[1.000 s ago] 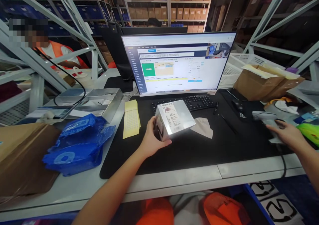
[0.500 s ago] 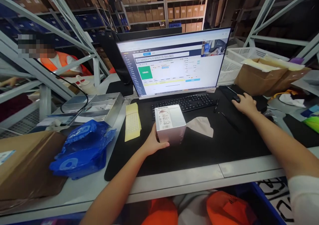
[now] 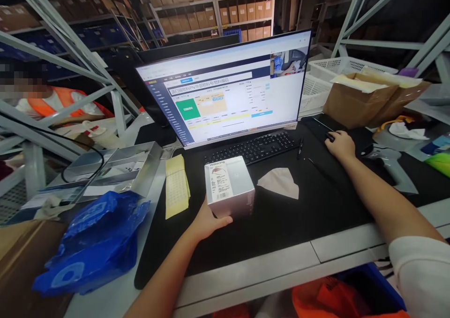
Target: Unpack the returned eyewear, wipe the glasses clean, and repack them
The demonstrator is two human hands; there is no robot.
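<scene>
My left hand [image 3: 210, 222] grips a small white and pinkish box [image 3: 230, 186] by its left side, thumb along the front. Printed text, a picture and a barcode show on the box's top face. Over at the right, my right hand [image 3: 341, 145] is closed over a black computer mouse [image 3: 329, 137], mostly hidden under the fingers. Behind the box lie a black keyboard [image 3: 267, 147] and a lit monitor [image 3: 225, 93]. A pale scrap of paper [image 3: 279, 183] rests to the box's right, and yellow label sheets [image 3: 176, 186] to its left.
A blue plastic bag [image 3: 94, 243] and a cardboard box [image 3: 31, 261] occupy the left side. Beyond them stands a metal tray [image 3: 140, 168] of papers. On the right are a handheld scanner [image 3: 392, 165], brown cartons [image 3: 362, 100] and white baskets [image 3: 337, 67]. A person in an orange vest [image 3: 66, 102] sits far left.
The camera view has shifted, so the monitor and box appear further left. The left hand still holds the box and the right hand stays on the mouse. An orange patch now shows on the screen.
</scene>
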